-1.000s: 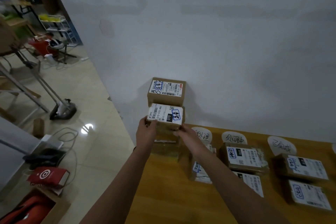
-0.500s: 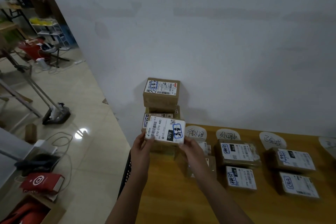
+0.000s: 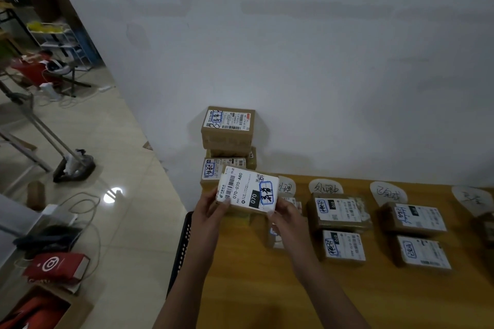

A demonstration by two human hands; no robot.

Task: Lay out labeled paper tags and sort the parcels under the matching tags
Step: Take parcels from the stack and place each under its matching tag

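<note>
I hold a small cardboard parcel (image 3: 247, 191) with a white shipping label above the wooden table's (image 3: 256, 275) left end. My left hand (image 3: 209, 212) grips its left edge and my right hand (image 3: 284, 218) grips its right edge. Behind it a stack of brown parcels (image 3: 228, 129) stands against the wall. Rounded paper tags (image 3: 324, 187) with handwriting lie in a row along the table's back edge. Sorted parcels lie under them: two under the second tag (image 3: 338, 212) and two under the third (image 3: 415, 219). A parcel under the first tag is mostly hidden by my right hand.
A black perforated crate (image 3: 183, 246) hangs at the table's left side. On the tiled floor to the left are cables, a red bag (image 3: 54, 266), a cardboard box and a metal stand base (image 3: 74, 165). The white wall borders the table's back.
I have drawn the parcel off the stack, down and toward me, and it is tilted with its label facing me. The view has shifted, showing more of the table.
</note>
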